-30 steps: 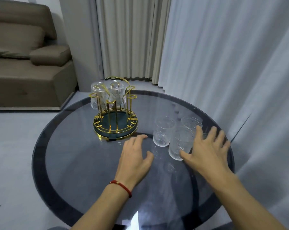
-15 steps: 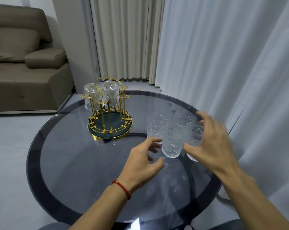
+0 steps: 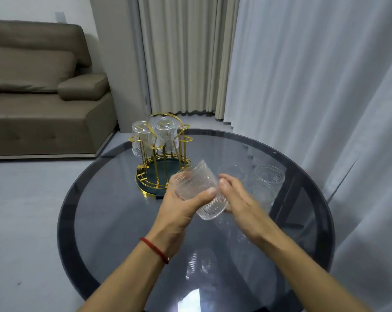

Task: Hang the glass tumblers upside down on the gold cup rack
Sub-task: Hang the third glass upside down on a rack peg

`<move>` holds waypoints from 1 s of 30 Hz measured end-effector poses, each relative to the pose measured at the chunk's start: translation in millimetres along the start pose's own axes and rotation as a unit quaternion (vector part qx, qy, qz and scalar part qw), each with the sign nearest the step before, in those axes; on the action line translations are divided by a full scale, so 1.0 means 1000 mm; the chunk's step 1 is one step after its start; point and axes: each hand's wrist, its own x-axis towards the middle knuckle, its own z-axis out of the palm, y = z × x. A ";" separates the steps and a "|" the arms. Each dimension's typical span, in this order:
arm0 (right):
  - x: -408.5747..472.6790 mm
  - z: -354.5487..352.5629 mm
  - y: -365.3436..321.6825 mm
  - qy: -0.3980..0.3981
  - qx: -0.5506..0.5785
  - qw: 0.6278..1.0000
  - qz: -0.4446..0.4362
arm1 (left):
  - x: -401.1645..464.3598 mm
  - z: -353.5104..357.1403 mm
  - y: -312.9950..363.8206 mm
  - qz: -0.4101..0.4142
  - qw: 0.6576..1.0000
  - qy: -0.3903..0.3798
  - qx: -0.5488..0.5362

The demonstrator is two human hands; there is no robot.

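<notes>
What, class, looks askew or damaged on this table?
Only the tumbler held in the air is tilted, gripped by the left hand with the right hand at its base. Two glasses hang upside down on the gold rack. No breakage or spill shows.

No text, label, brand, number or sign can be read anywhere in this view.
</notes>
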 end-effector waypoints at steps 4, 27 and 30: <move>0.018 0.026 0.000 -0.042 0.227 0.972 0.044 | 0.012 -0.012 0.004 -0.009 0.997 -0.034 -0.073; 0.228 -0.040 -0.109 0.086 -0.332 0.929 -0.138 | 0.038 -0.085 -0.083 0.034 0.725 0.036 0.687; 0.245 -0.039 -0.113 0.029 -0.363 0.921 -0.135 | 0.038 -0.084 -0.084 0.035 0.726 0.039 0.686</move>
